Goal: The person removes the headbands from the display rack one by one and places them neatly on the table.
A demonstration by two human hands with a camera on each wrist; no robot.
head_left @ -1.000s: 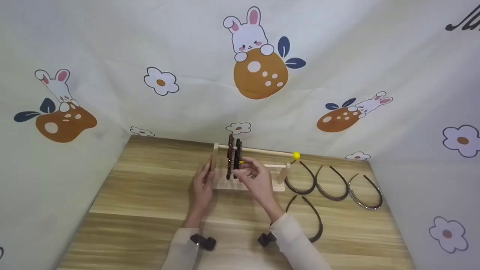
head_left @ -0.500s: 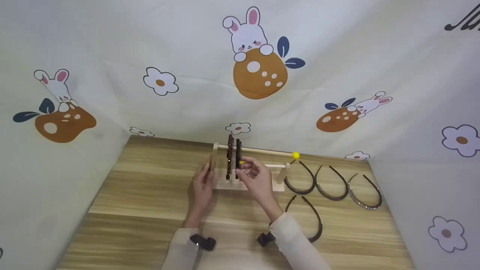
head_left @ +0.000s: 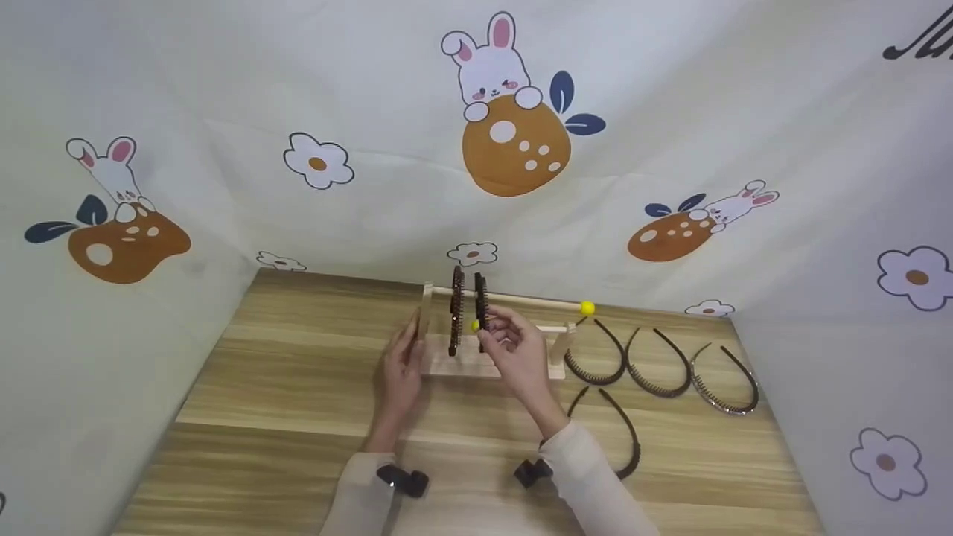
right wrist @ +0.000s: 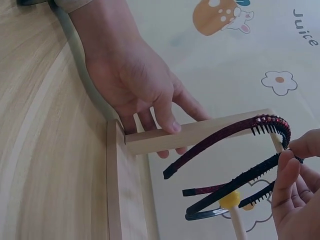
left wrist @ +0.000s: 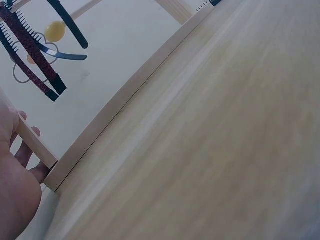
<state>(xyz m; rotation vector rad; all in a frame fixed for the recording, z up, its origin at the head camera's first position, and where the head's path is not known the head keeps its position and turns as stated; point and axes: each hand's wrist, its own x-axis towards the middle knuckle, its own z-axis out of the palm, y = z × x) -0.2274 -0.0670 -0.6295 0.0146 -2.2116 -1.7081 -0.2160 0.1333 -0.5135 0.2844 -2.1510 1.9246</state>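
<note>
My left hand (head_left: 403, 365) grips the left upright (right wrist: 200, 129) of a wooden stand (head_left: 447, 365), thumb on one side and fingers around the other. My right hand (head_left: 515, 350) pinches a black toothed headband (head_left: 482, 294) between thumb and fingertips. That headband overlaps the long upper rod (head_left: 536, 301) in the head view, close to the yellow ball (head_left: 475, 325) on the lower rod. To its left, a dark red, beaded headband (head_left: 456, 313) hangs on the upper rod; its two ends point downward in the left wrist view.
Right of the stand, three dark toothed headbands lie in a row: one (head_left: 624, 357), another (head_left: 689, 368) and a sparkly one (head_left: 756, 387). A further headband (head_left: 637, 439) lies nearer, partly behind the right sleeve (head_left: 588, 469). A yellow ball (head_left: 587, 308) caps the upper rod's right end.
My right hand has shifted slightly right with the black headband, widening the gap to the dark red one. The lower rod's yellow ball now shows in that gap. My left hand stays put.
</note>
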